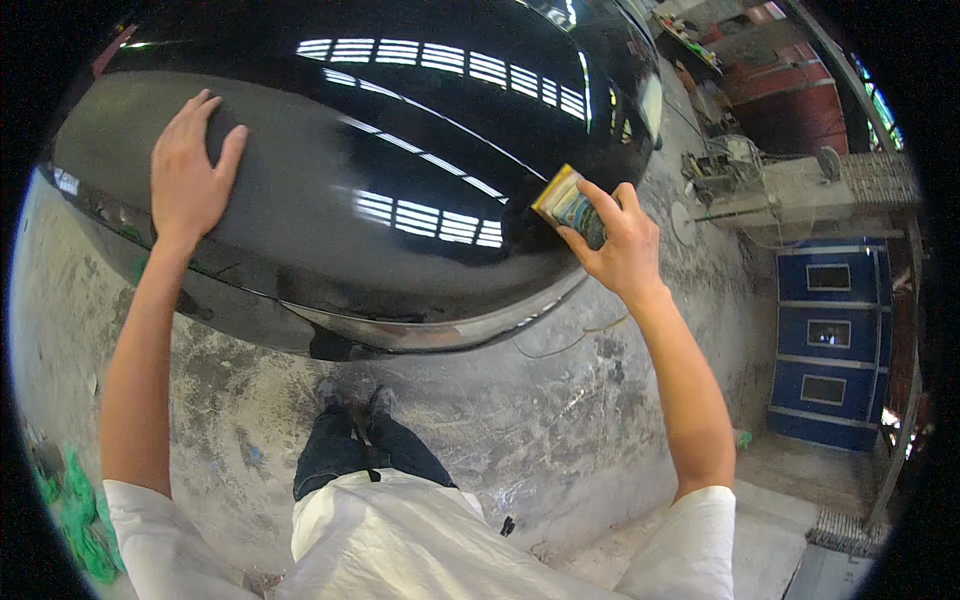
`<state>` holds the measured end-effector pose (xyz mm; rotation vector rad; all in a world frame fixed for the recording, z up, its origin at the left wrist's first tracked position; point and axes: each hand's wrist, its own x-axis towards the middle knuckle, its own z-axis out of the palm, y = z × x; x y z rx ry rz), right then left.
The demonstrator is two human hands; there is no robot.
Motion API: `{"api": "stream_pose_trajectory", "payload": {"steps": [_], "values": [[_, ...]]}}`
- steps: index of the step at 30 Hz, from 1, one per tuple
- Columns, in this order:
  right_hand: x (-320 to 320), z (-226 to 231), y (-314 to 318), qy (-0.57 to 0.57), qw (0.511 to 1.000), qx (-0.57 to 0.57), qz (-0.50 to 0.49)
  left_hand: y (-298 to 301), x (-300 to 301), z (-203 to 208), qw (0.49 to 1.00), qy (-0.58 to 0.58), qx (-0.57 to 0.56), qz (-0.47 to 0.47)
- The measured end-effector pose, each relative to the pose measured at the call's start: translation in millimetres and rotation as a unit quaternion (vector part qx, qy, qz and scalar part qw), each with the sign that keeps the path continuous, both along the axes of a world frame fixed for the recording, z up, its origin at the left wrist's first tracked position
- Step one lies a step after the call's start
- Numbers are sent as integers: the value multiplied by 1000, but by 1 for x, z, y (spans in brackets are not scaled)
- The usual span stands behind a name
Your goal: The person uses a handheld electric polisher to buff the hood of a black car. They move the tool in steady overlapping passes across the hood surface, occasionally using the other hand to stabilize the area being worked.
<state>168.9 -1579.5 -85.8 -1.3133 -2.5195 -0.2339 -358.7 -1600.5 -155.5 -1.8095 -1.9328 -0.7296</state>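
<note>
A black car panel (pixel 420 170), curved and probably a hood, fills the upper middle of the head view. Its left and front parts look dull and greyish, while the rest is glossy and mirrors rows of bright windows. On the dull part my left hand (pixel 193 165) lies flat, thumb apart from the fingers. Near the panel's right front edge, my right hand (pixel 625 240) grips a small rectangular block (pixel 570 207) with a yellow edge and a printed blue-green face. Whether the block touches the panel I cannot tell. Parts of it are hidden behind my fingers.
Stained concrete floor (pixel 480 400) surrounds the car, with a thin cord (pixel 560 350) on it. Green netting (pixel 82 520) lies at the lower left. To the right stand a blue panelled door (pixel 828 355), a machine with a round disc (pixel 735 160) and a reddish cover (pixel 785 95).
</note>
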Motion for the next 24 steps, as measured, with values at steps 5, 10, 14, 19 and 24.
{"api": "stream_pose_trajectory", "payload": {"steps": [5,10,14,19,24], "values": [[-94,28,22,-45,998,-2,53,-2,10,1,1000,-13,16,-1],[-202,34,44,-48,994,9,102,-5,14,-4,999,-42,24,0],[-269,39,68,-70,987,33,144,-5,18,-8,997,-62,43,21],[-356,44,95,-93,974,97,185,0,20,-12,987,-110,106,41],[-423,57,106,-87,977,55,185,1,19,-14,986,-110,115,54]]}}
